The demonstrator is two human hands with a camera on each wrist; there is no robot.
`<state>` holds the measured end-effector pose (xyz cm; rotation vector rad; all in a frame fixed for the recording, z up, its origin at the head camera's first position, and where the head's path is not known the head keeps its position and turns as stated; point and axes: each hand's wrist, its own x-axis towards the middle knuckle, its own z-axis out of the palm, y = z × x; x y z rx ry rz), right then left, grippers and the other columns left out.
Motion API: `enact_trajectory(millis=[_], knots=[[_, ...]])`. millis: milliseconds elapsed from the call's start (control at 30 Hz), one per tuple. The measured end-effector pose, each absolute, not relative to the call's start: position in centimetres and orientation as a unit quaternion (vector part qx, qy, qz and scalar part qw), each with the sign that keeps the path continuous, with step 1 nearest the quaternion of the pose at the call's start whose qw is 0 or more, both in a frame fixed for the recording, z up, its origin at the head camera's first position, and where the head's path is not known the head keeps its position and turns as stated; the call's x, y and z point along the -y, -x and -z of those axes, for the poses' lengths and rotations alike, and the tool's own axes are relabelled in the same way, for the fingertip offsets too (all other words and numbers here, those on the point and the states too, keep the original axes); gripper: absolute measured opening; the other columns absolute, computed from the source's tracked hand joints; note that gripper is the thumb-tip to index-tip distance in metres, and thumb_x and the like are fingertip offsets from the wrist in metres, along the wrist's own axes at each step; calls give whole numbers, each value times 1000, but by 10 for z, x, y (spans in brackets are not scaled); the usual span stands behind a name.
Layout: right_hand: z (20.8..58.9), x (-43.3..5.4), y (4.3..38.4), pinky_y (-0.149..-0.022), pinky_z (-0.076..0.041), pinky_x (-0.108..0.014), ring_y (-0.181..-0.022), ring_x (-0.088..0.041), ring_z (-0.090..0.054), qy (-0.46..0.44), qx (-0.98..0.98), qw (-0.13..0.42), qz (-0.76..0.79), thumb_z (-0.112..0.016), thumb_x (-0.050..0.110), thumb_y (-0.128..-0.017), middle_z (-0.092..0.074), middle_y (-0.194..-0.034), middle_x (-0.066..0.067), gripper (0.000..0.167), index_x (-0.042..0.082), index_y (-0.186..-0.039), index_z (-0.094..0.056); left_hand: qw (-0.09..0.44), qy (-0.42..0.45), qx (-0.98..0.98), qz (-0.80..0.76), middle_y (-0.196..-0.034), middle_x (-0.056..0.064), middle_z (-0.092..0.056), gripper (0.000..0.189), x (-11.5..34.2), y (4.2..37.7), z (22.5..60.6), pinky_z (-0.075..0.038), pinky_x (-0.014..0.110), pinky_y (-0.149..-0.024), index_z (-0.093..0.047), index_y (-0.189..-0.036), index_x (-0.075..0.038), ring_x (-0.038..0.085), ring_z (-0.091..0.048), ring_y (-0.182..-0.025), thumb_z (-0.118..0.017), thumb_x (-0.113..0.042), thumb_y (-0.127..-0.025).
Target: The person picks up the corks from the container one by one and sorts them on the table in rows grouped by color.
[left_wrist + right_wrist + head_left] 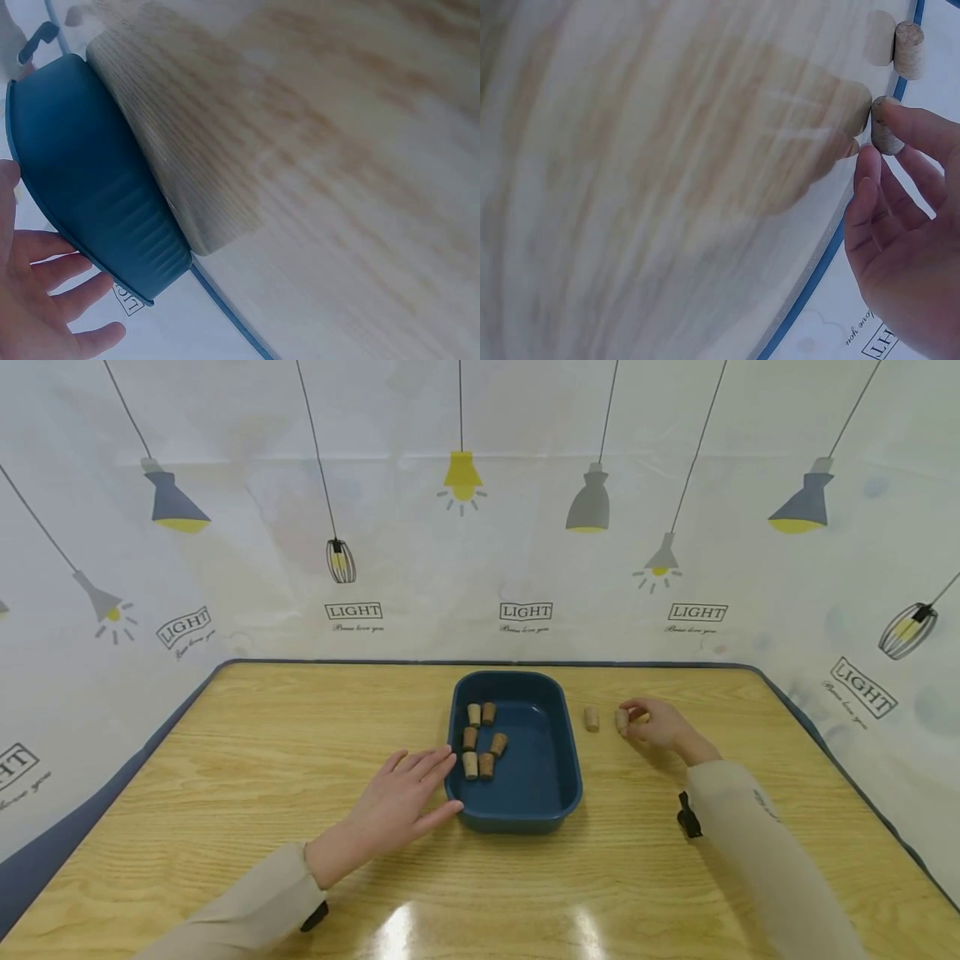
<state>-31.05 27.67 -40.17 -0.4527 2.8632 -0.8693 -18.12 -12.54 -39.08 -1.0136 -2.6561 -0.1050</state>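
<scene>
Several corks, light and darker brown, stand or lie in the left half of a blue bin (536,777); among them is one tilted cork (498,744). My left hand (401,797) has its fingers spread, with fingertips and thumb at the bin's left rim; the left wrist view shows the fingers against the rim (45,214). To the right of the bin, my right hand (660,725) pinches a pale cork (886,127) between thumb and fingers at the tabletop. Another pale cork (592,719) stands between that hand and the bin.
The wooden table (300,727) has a dark blue edge and stands against a white backdrop (420,410) printed with hanging lamps. Black wrist straps show at both sleeves (757,843).
</scene>
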Motion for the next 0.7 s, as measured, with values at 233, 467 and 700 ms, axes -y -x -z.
enact_trajectory(millis=[233,467,700], knots=[[402,-275,313,-71,-41,-43,-89,-34,-51,149,-947,60,277,-56,6,-80,-51,-108,-27,42,-6,-120,-48,148,352,923,42,-134,8,-38,61,126,181,390,-28,47,-95,-43,-131,-5,23,-38,-118,-38,-50,-90],[399,-272,313,-77,-39,-48,-100,-41,-45,149,-948,72,271,-55,7,-81,-50,-110,-27,43,-6,-121,-47,147,353,923,42,-134,8,-39,61,125,181,390,-28,47,-95,-43,-131,-5,23,-38,-118,-39,-50,-90],[400,-274,313,-78,-39,-49,-100,-41,-45,147,-949,74,270,-56,10,-82,-50,-111,-27,44,-5,-122,-46,147,352,924,41,-134,8,-39,61,125,180,389,-27,47,-95,-43,-131,-5,23,-38,-118,-38,-50,-90]])
